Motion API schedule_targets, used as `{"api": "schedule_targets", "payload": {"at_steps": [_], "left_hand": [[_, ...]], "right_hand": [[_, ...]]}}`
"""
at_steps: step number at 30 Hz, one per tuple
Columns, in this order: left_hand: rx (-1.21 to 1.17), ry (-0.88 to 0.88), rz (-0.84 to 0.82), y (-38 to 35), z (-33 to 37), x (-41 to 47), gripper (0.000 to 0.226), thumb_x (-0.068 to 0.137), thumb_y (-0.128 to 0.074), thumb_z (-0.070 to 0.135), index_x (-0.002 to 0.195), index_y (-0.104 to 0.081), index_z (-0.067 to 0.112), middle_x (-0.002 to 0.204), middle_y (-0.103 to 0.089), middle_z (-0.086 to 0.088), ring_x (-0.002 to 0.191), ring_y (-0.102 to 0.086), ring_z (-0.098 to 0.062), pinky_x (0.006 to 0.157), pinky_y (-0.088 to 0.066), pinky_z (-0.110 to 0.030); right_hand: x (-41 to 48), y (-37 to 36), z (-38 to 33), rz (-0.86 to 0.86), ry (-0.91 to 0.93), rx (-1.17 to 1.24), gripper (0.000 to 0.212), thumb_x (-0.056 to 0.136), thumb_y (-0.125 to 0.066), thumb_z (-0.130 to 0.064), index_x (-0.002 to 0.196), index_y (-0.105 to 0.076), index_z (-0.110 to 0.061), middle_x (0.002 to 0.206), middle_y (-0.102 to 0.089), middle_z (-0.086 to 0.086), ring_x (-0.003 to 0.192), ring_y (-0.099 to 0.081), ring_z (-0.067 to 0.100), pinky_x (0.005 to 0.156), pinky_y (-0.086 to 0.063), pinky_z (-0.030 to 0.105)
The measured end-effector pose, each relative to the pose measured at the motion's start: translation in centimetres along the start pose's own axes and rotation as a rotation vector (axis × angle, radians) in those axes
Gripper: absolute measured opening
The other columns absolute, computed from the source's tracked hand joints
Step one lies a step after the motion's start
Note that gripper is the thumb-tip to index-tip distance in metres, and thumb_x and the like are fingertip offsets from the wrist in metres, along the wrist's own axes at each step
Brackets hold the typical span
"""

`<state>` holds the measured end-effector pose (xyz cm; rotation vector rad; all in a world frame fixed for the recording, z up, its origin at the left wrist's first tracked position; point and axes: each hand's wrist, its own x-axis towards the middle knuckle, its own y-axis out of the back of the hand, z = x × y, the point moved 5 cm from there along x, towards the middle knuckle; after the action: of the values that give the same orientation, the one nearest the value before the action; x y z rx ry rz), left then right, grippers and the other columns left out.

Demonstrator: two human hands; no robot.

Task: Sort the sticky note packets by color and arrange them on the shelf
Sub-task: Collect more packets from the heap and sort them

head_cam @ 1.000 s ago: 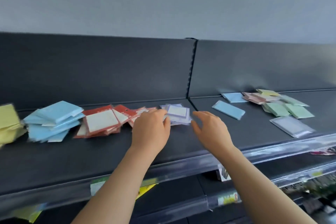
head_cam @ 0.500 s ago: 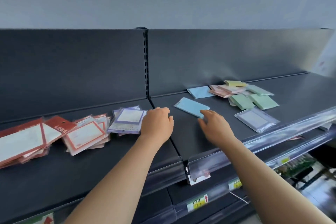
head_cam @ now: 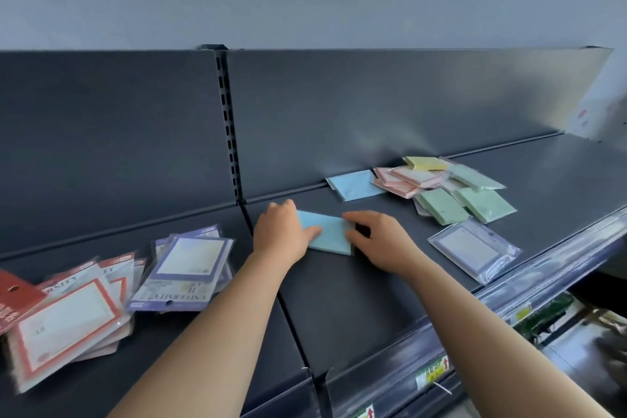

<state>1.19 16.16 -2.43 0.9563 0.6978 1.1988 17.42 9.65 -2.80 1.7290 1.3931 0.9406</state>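
- Head view, far left of the fingers: a loose heap of red-bordered, white-faced packets point(head_cam: 64, 326) lies on the dark grey metal shelf point(head_cam: 356, 302). A stack of purple-bordered packets point(head_cam: 188, 265) sits just beside it, on the side nearer the hands.
- The left hand point(head_cam: 281, 234) was at the purple stack a second ago. It has since crossed the shelf joint and now grips the left edge of a flat light-blue sticky note packet point(head_cam: 327, 231), thumb laid on top and fingers curled at the far edge.
- That packet sits between the two hands, low over the shelf. Whether it is lifted or still resting cannot be told.
- The right hand point(head_cam: 380, 241), reaching openly a moment before, has closed in, and its fingers are curled onto the packet's right edge.
- Beyond the right fingers, a second light-blue packet point(head_cam: 356, 185) lies against the back panel and touches a mixed pile of pink, yellow and green packets point(head_cam: 444, 187). A clear-wrapped purple-bordered packet point(head_cam: 475, 248) lies near the front lip.
- The purple stack appears finished with, and blue looks to be the colour now being gathered. The mixed pile remains unsorted, so much of the task is left.
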Motion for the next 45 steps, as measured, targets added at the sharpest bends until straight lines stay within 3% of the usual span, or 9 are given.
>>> {"api": "schedule_targets", "payload": {"at_steps": [4,7,18,24,28,31,35,39,45], "left_hand": [[-0.053,0.064,-0.049,0.5,-0.7,0.7,0.046,0.082,-0.069,0.05,0.095,-0.048,0.011,0.105,-0.059,-0.012,0.091,-0.057,-0.03,0.056,-0.03,-0.031],[-0.126,0.103,-0.059,0.7,-0.9,0.5,0.05,0.083,-0.069,0.047,0.105,-0.045,0.01,0.099,-0.048,-0.002,0.094,-0.052,-0.025,0.065,-0.033,-0.03],[-0.181,0.282,0.157,1.5,-1.6,-1.6,0.043,0.091,-0.064,0.026,0.1,-0.027,0.007,0.107,-0.048,-0.01,0.088,-0.045,-0.028,0.07,-0.037,-0.034],[-0.121,0.337,0.204,1.7,-1.8,-3.4,0.046,0.09,-0.064,0.028,0.1,-0.024,0.008,0.108,-0.049,-0.013,0.105,-0.051,-0.036,0.071,-0.039,-0.036],[-0.195,0.361,0.248,2.1,-1.4,-4.3,0.041,0.091,-0.062,0.021,0.102,-0.025,0.008,0.096,-0.039,-0.006,0.086,-0.048,-0.031,0.068,-0.04,-0.036],[-0.238,0.376,0.276,2.2,-1.6,-4.9,0.039,0.09,-0.064,0.019,0.105,-0.03,0.007,0.099,-0.043,-0.005,0.085,-0.047,-0.029,0.068,-0.039,-0.036],[-0.241,0.391,0.319,2.2,-1.7,-5.9,0.036,0.088,-0.064,0.02,0.11,-0.038,0.01,0.099,-0.049,-0.003,0.086,-0.048,-0.025,0.068,-0.038,-0.034],[-0.343,0.384,0.343,2.4,-1.5,-6.9,0.022,0.093,-0.052,0.017,0.11,-0.037,0.015,0.098,-0.052,-0.003,0.086,-0.052,-0.027,0.069,-0.043,-0.036],[-0.581,0.371,0.431,3.5,-1.2,-9.4,0.019,0.098,-0.042,0.014,0.114,-0.032,0.02,0.088,-0.046,0.004,0.074,-0.048,-0.011,0.054,-0.038,-0.028]], "right_hand": [[2.6,0.9,1.4,0.023,-0.022,-0.044,0.047,0.099,-0.044,-0.016,0.145,-0.038,-0.011,0.154,-0.032,0.004,0.143,-0.025,0.018,0.113,-0.018,0.024],[4.4,0.4,1.6,-0.044,0.035,-0.135,0.048,0.1,-0.032,-0.007,0.148,-0.029,-0.007,0.158,-0.021,0.007,0.147,-0.014,0.02,0.115,-0.008,0.024],[2.9,0.6,1.9,-0.04,0.183,-0.281,0.046,0.087,-0.043,-0.004,0.126,-0.061,-0.021,0.129,-0.056,0.001,0.118,-0.051,0.025,0.098,-0.037,0.031],[5.1,2.0,2.2,-0.275,0.104,-0.259,0.066,0.094,-0.051,-0.03,0.15,-0.022,-0.011,0.157,-0.019,0.007,0.145,-0.014,0.024,0.116,-0.015,0.034],[5.6,1.8,2.7,-0.375,0.04,-0.284,0.074,0.094,-0.047,-0.044,0.153,-0.011,-0.02,0.16,-0.01,0.003,0.147,-0.004,0.024,0.119,-0.008,0.042],[5.5,2.3,3.2,-0.329,-0.003,-0.28,0.08,0.083,-0.057,-0.061,0.145,-0.032,-0.016,0.147,-0.026,0.011,0.139,-0.022,0.03,0.108,-0.026,0.041],[4.9,3.0,3.3,-0.207,0.004,-0.08,0.045,0.081,-0.07,-0.045,0.109,-0.055,-0.013,0.11,-0.055,0.006,0.093,-0.052,0.021,0.073,-0.039,0.029],[4.3,4.6,2.9,-0.119,0.006,0.103,0.017,0.086,-0.064,-0.025,0.094,-0.054,-0.015,0.088,-0.057,0.0,0.078,-0.054,0.02,0.063,-0.04,0.029],[2.2,5.8,-0.9,-0.029,0.106,0.456,0.011,0.09,-0.056,-0.019,0.1,-0.059,-0.014,0.09,-0.063,-0.001,0.068,-0.053,0.009,0.048,-0.036,0.021]]}}
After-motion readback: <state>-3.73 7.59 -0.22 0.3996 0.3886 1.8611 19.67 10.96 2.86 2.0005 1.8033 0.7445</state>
